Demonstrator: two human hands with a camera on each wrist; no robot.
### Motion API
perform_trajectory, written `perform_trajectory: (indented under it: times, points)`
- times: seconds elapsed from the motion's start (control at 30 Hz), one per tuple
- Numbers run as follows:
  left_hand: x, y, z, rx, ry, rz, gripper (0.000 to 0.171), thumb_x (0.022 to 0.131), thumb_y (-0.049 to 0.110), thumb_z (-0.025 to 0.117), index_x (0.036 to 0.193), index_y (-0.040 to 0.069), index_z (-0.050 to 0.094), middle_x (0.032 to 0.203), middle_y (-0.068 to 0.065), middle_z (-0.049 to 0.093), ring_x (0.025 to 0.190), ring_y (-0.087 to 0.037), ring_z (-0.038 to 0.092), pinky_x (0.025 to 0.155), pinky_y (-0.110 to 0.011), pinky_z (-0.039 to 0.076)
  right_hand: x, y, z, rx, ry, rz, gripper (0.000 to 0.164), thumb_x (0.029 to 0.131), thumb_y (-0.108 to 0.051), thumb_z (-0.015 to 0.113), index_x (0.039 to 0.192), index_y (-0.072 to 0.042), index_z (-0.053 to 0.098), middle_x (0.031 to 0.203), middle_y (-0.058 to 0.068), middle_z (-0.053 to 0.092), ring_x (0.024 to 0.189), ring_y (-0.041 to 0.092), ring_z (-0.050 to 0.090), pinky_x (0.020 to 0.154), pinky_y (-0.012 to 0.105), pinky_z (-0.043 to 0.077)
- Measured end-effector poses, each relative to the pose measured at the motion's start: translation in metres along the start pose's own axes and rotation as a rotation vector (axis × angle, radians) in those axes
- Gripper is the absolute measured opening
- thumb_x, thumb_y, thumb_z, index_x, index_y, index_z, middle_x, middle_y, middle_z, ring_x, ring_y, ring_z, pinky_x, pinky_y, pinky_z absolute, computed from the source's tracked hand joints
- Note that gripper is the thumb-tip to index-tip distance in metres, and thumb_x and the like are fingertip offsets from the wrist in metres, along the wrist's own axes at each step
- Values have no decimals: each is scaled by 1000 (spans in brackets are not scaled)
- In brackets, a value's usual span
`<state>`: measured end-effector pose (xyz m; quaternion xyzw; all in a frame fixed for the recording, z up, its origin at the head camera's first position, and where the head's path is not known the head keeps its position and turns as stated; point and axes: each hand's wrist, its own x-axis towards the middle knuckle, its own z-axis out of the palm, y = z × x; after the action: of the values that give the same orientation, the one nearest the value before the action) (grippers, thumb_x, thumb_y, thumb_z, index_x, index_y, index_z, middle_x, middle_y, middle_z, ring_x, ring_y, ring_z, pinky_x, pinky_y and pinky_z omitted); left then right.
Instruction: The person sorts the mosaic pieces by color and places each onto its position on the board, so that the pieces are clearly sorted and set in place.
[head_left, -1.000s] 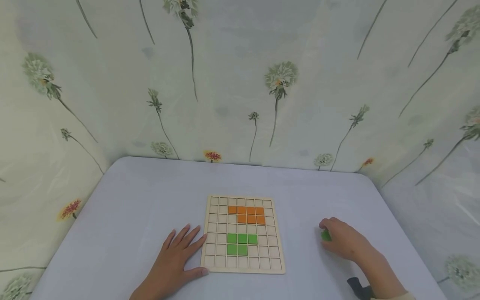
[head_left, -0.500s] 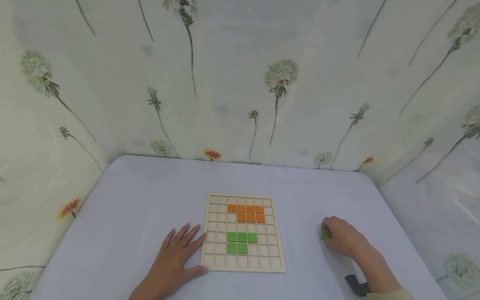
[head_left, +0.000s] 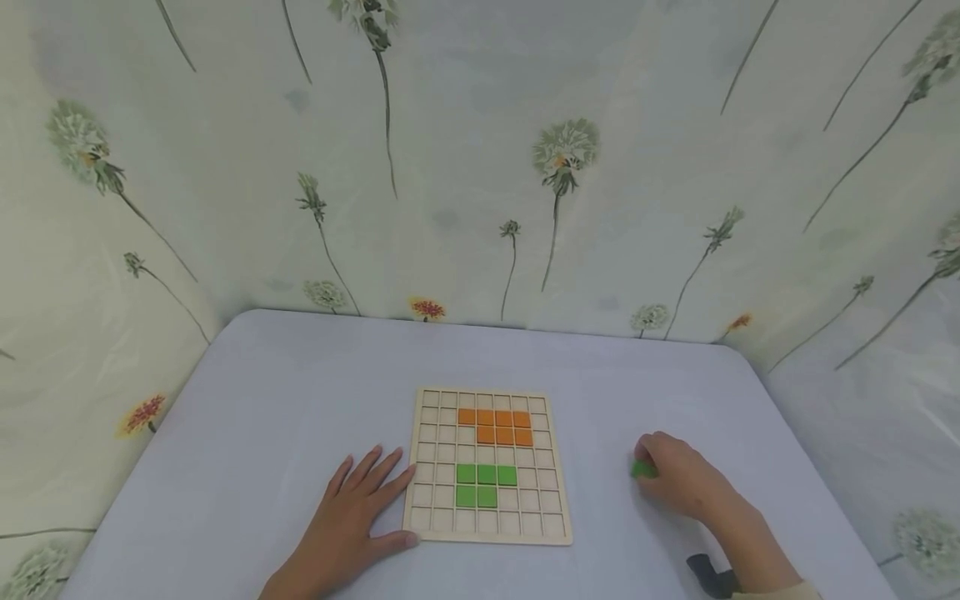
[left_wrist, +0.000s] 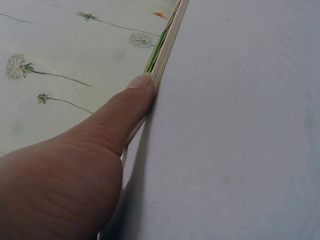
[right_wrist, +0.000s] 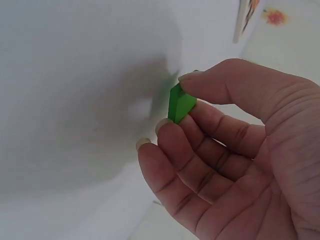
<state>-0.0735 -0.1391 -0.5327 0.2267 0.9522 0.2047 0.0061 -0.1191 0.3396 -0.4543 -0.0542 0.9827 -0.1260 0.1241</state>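
Observation:
A pale wooden grid board (head_left: 433, 523) lies on the table, bearing several orange square tiles (head_left: 504, 417) in its upper part and several green square tiles (head_left: 487, 474) lower down. My left hand (head_left: 341, 529) rests flat with fingers spread, thumb and fingertips at the board's left edge; the left wrist view shows the thumb (left_wrist: 120, 107) against that edge. Right of the board, my right hand (head_left: 678, 479) pinches a green tile (right_wrist: 181, 104) between thumb and curled fingers, close over the white tabletop. Part of this tile is covered by the thumb and fingers.
A white table (head_left: 337, 367) with rounded far corners reaches to a flower-printed cloth backdrop (head_left: 450, 167). Below my right wrist lies a dark, curved object (head_left: 708, 577), partly hidden by the forearm and sleeve (head_left: 780, 592).
My right hand has shifted slightly to the left with the green tile in its fingers. The left hand stays at the board's edge, and the tiles on the board stand as before.

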Motion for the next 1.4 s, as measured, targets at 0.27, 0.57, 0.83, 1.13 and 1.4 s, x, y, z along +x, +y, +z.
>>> perform_trajectory:
  times: [0.27,0.57,0.83,1.13,1.4]
  points:
    - [1,-1,2,14,4,5,91,86,74,66,162,30,43,171,6,29,160,-24,14,128,-56,4,0,-24,-3,-23,54,-51,24,83,-4,77,105,0,68,88,0,59,79,16,54,73,39,55]
    - [0,-3,3,-1,13,18,91,87,76,65,162,30,42,171,6,29,160,-24,14,127,-56,4,-3,-66,-8,-67,51,-98,27,83,-7,82,108,-7,69,91,-4,58,82,13,54,78,36,57]
    - [0,-1,1,1,19,20,89,87,72,68,161,28,44,171,4,30,160,-26,16,127,-57,5,-1,-99,-5,-84,59,-178,25,85,-10,81,107,-14,69,94,-9,57,85,9,53,78,30,57]
    - [0,-2,1,2,15,11,89,87,75,65,161,29,44,170,5,31,160,-24,15,127,-56,5,0,-134,8,-41,23,-298,28,88,-13,82,111,-16,67,102,-12,57,93,7,54,83,29,58]
    - [2,-3,3,2,-8,-4,91,86,81,60,161,31,44,171,7,29,160,-23,13,128,-55,3,6,-148,23,-32,-11,-373,23,89,-13,79,109,-16,69,99,-13,57,90,7,53,84,28,58]
